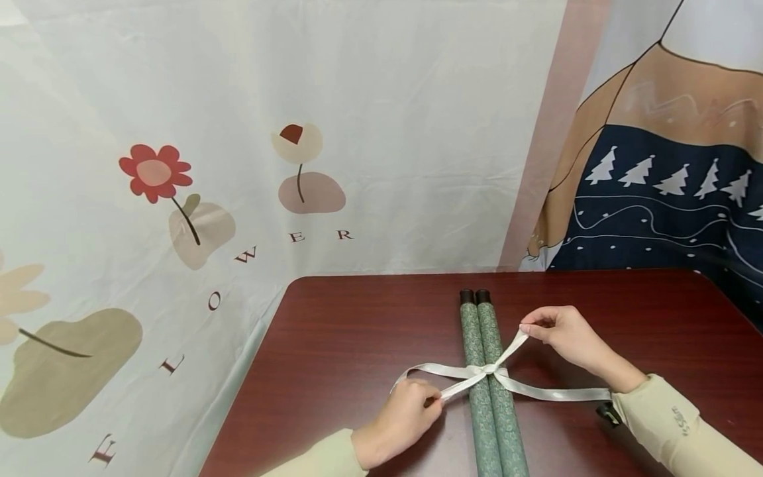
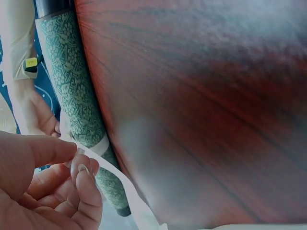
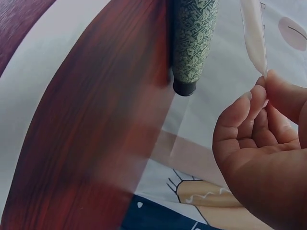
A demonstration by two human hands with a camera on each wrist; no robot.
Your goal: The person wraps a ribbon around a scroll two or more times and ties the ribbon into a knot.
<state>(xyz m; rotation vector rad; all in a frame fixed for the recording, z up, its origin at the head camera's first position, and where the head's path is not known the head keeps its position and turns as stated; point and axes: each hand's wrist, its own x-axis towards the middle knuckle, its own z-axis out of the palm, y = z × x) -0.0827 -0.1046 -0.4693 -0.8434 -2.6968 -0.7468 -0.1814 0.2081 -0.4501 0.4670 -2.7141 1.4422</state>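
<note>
Two rolled scrolls in green patterned cloth, with black end knobs, lie side by side on the table. Around their middle runs a white ribbon, knotted on top. My left hand pinches one ribbon length left of the knot, between thumb and forefinger. Up and to the right of the knot, my right hand pinches another length, pulled straight. In the right wrist view that ribbon narrows into the fingertips. Two more ribbon lengths spread left and right; whether the left one is a loop I cannot tell.
The dark red wooden table has rounded far corners. Behind it hangs a pale cloth printed with flowers, letters and a figure. A small black device sits by the right cuff, beside the right ribbon length.
</note>
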